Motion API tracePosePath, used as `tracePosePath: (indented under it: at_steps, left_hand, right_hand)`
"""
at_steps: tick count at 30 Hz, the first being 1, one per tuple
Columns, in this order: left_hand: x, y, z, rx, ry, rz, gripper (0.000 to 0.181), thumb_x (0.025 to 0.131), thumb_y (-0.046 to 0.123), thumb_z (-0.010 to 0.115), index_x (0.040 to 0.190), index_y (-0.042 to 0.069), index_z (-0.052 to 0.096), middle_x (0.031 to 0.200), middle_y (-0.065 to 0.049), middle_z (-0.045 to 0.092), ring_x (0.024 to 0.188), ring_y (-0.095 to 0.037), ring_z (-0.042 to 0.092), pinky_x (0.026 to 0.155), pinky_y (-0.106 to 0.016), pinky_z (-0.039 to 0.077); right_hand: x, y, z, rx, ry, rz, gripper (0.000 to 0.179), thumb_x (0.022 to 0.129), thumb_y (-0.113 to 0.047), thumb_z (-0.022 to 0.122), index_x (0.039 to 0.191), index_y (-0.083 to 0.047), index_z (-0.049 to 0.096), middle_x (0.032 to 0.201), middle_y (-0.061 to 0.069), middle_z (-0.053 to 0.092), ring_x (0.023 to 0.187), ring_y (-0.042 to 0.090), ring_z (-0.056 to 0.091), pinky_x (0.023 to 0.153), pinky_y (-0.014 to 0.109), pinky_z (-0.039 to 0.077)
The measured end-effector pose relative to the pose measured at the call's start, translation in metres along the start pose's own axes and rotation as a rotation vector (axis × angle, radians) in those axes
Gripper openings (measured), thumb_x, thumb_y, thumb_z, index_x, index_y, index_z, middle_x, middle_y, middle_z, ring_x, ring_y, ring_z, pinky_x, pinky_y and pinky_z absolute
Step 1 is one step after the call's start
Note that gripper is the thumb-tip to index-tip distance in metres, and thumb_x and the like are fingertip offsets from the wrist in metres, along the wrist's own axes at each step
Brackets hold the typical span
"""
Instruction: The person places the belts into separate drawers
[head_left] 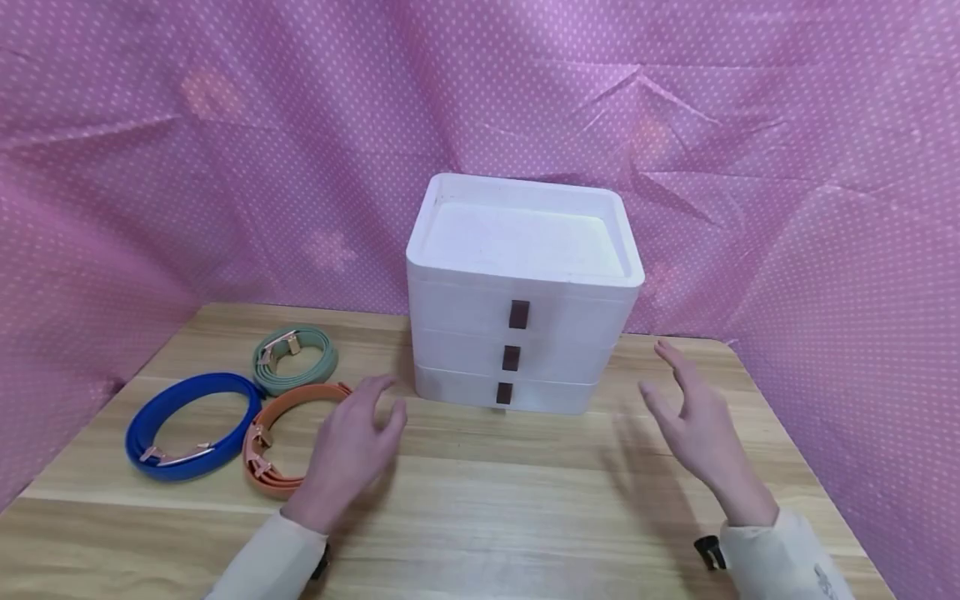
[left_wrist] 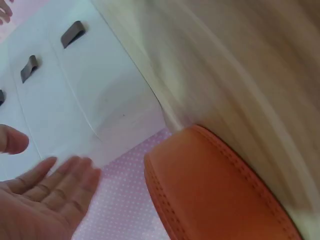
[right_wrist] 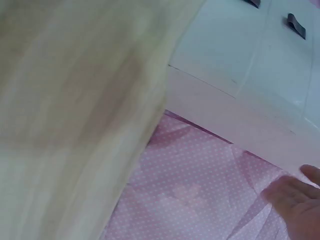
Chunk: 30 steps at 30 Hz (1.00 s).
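Observation:
A white three-drawer box point(head_left: 525, 333) with a shallow tray top stands at the back of the table, all its drawers closed. Small dark brown pull tabs point(head_left: 511, 358) run down its front. My left hand point(head_left: 356, 442), fingers extended and holding nothing, is over the table at the box's front left, overlapping the edge of a coiled orange belt point(head_left: 281, 483). That belt looms large and close in the left wrist view. On the other side, my right hand point(head_left: 701, 425) is raised with spread fingers at the box's front right, also holding nothing.
Left of the orange belt lies a coiled blue belt point(head_left: 180, 471), and behind it a coiled green belt point(head_left: 322, 362); each has a metal buckle. Pink dotted cloth point(head_left: 337, 150) hangs behind and along both sides of the wooden table point(head_left: 510, 517).

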<state>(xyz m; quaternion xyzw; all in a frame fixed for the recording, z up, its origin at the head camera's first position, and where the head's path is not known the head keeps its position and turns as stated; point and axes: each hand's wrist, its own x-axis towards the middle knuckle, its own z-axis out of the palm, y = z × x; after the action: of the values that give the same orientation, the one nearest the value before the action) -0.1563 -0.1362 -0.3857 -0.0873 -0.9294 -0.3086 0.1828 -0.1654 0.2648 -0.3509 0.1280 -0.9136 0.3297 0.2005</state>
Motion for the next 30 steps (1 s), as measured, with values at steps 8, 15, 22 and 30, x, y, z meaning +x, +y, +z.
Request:
tracePosePath:
  at_steps: [8,15,22,30]
  left_hand:
    - [0.008,0.007,0.006,-0.382,0.004,0.050,0.010,0.096,0.013,0.064,0.105,0.009,0.067,0.101,-0.003,0.068,0.097,-0.020,0.063,0.087,-0.043,0.057]
    - [0.010,0.023,0.016,-0.730,-0.096,-0.093,0.015,0.096,0.011,0.064,0.106,-0.001,0.067,0.101,-0.009,0.068,0.095,-0.025,0.066,0.083,-0.029,0.059]
    - [0.021,0.042,0.024,-0.937,-0.093,-0.184,0.018,0.096,0.002,0.061,0.109,-0.011,0.063,0.102,-0.019,0.068,0.093,-0.034,0.067,0.080,-0.033,0.060]
    - [0.034,0.061,0.034,-1.053,-0.069,-0.173,0.016,0.094,-0.006,0.060,0.107,-0.015,0.063,0.104,-0.023,0.066,0.096,-0.038,0.066,0.081,-0.033,0.060]
  right_hand:
    - [0.026,-0.018,-0.011,0.429,0.275,-0.076,0.022,0.099,-0.001,0.056,0.118,0.008,0.062,0.110,0.016,0.068,0.098,0.015,0.066,0.090,0.018,0.052]
    - [0.063,-0.033,-0.022,0.631,0.366,-0.109,0.024,0.097,-0.003,0.060,0.117,0.010,0.062,0.116,0.016,0.066,0.105,0.022,0.064,0.097,0.026,0.051]
    - [0.096,-0.041,-0.025,0.648,0.345,-0.006,0.034,0.097,-0.016,0.065,0.125,0.003,0.062,0.127,0.013,0.063,0.117,0.020,0.057,0.106,0.027,0.043]
    - [0.115,-0.039,-0.021,0.602,0.274,0.053,0.044,0.098,-0.025,0.063,0.135,0.000,0.056,0.142,0.009,0.052,0.133,0.019,0.045,0.111,0.025,0.036]
